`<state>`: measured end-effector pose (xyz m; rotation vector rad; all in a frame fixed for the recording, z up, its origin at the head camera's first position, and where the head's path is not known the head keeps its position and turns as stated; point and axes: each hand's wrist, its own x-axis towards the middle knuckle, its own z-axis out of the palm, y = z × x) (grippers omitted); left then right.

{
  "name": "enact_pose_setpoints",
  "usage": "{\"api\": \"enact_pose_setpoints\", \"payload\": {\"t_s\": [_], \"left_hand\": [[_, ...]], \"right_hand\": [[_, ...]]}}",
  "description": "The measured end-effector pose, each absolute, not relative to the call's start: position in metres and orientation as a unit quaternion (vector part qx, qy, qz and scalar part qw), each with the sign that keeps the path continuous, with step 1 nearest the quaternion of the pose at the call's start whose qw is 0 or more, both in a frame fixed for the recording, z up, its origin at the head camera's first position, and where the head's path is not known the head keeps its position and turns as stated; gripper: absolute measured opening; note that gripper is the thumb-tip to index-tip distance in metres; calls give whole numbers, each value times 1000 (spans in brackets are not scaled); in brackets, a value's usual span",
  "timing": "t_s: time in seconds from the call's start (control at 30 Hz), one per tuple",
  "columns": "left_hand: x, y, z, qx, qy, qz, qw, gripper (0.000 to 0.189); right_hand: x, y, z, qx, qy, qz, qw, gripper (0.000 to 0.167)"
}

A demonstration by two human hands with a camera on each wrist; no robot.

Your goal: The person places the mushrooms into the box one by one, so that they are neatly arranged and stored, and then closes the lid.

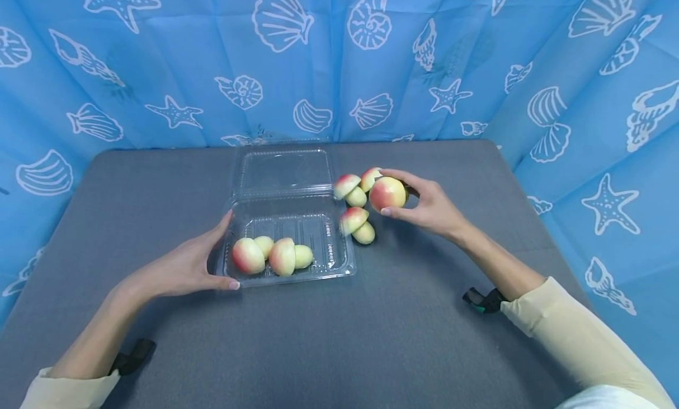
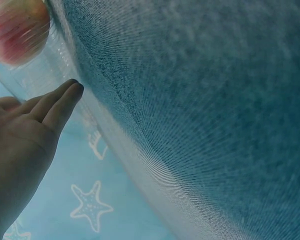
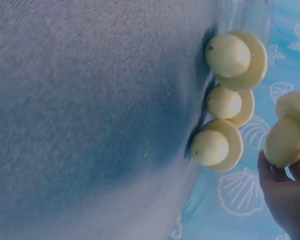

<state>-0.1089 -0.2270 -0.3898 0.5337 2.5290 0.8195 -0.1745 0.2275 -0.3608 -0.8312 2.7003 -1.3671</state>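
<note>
My right hand (image 1: 432, 205) holds a toy mushroom (image 1: 387, 194) with a red-and-yellow cap, raised over the table; its pale stem (image 3: 285, 142) shows in the right wrist view. Close by, to its left, three similar mushrooms (image 1: 354, 220) lie at the right side of a clear plastic container (image 1: 339, 271). Inside the container's front half are two more mushrooms (image 1: 249, 256), tipped on their sides. My left hand (image 1: 183, 264) is at the container's left side, thumb by the front corner, its fingers (image 2: 65, 102) straight along the wall.
The container's clear lid (image 1: 286, 167) lies folded back behind it, near the table's far edge. Under everything is a grey cloth-covered table (image 1: 329, 344). A blue curtain (image 1: 201, 55) with white shells and starfish hangs behind and along the sides.
</note>
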Motion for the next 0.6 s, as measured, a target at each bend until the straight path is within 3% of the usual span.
{"api": "enact_pose_setpoints", "payload": {"t_s": [0.6], "left_hand": [[-108, -227, -391, 195, 914, 289, 206, 135]], "right_hand": [[-161, 188, -363, -321, 819, -473, 46, 65]]}}
